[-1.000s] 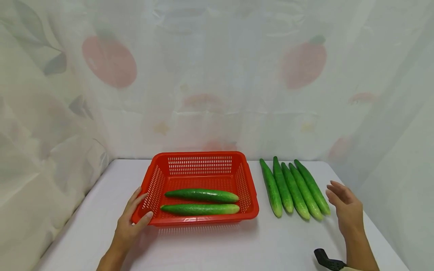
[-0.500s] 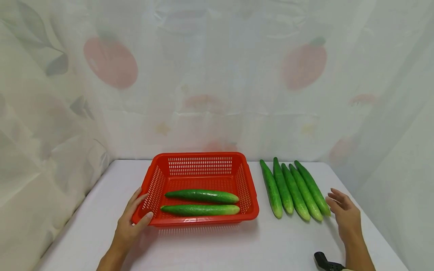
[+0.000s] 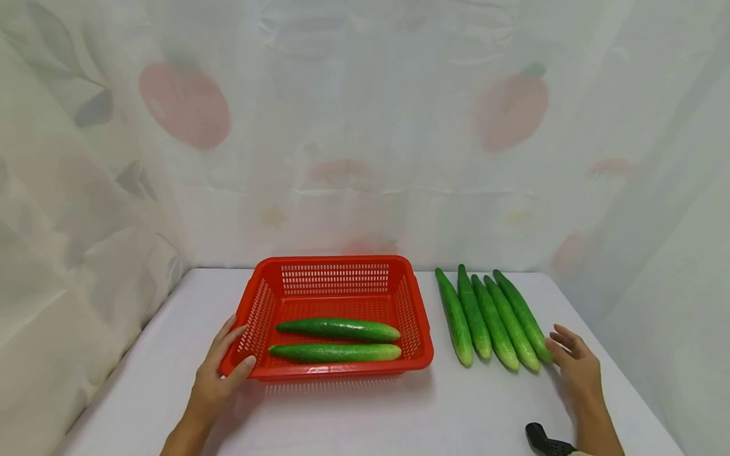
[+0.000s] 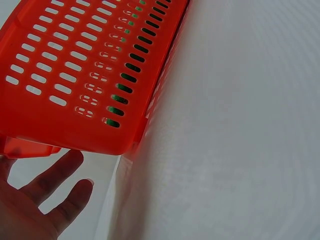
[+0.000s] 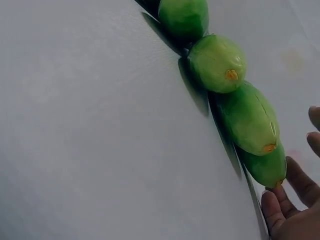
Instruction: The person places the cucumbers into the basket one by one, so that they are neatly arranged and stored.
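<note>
A red plastic basket (image 3: 336, 260) stands on the table, with two green cucumbers, one farther (image 3: 339, 329) and one nearer (image 3: 336, 353), lying crosswise inside. My left hand (image 3: 211, 383) is at the basket's left front corner, thumb and fingers spread; the left wrist view has the fingers (image 4: 70, 167) just by its slotted wall. On the right, several cucumbers lie side by side. At the pale near end of the rightmost cucumber (image 3: 521, 316), my right hand (image 3: 577, 373) has its fingertips beside or touching it; the right wrist view shows loosely bent fingers (image 5: 300, 180) there.
The white table (image 3: 388, 418) runs back to a hanging pale sheet (image 3: 422, 215) with fruit prints. Similar sheeting hangs at the left and right. A black device (image 3: 544, 438) sits near my right wrist.
My right hand has come down and slightly left to the rightmost cucumber's near end. My left hand stays at the basket, and the cucumbers have not moved.
</note>
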A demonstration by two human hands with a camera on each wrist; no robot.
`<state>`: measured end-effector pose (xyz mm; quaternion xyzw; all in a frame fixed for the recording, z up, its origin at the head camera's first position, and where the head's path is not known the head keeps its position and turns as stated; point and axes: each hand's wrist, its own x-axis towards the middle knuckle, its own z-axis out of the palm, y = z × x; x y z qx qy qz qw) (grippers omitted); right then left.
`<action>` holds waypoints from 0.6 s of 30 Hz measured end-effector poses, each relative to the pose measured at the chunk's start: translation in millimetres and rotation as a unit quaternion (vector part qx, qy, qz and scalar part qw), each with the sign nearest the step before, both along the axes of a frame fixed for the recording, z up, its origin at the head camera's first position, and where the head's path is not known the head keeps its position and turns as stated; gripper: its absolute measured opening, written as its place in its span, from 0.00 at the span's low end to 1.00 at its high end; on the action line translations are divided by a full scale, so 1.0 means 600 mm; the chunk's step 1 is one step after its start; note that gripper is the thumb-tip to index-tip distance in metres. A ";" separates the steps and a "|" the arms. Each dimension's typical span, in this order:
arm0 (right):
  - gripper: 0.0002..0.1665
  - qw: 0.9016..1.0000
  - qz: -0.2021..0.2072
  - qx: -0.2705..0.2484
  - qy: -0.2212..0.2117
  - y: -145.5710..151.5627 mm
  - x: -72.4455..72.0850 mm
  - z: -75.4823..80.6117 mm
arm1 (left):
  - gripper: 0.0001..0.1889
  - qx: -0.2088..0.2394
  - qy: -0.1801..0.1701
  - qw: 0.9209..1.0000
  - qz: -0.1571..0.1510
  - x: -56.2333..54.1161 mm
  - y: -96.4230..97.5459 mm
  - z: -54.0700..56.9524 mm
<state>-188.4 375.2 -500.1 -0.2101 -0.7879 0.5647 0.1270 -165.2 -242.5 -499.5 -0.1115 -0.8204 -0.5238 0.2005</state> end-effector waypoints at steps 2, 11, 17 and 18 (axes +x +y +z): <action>0.38 1.000 0.009 0.009 -0.012 0.001 -0.002 -0.006 | 0.30 0.006 -0.004 1.000 0.000 0.000 -0.001 -0.001; 0.36 0.995 0.014 0.093 -0.018 0.005 -0.012 -0.031 | 0.30 -0.001 -0.009 1.000 0.005 0.000 0.000 0.001; 0.33 0.993 0.004 0.118 -0.011 0.003 -0.013 -0.033 | 0.30 -0.004 -0.009 1.000 0.006 -0.001 0.000 0.000; 0.33 0.993 0.002 0.119 -0.011 0.003 -0.013 -0.032 | 0.30 -0.004 -0.009 1.000 0.006 0.000 0.000 -0.001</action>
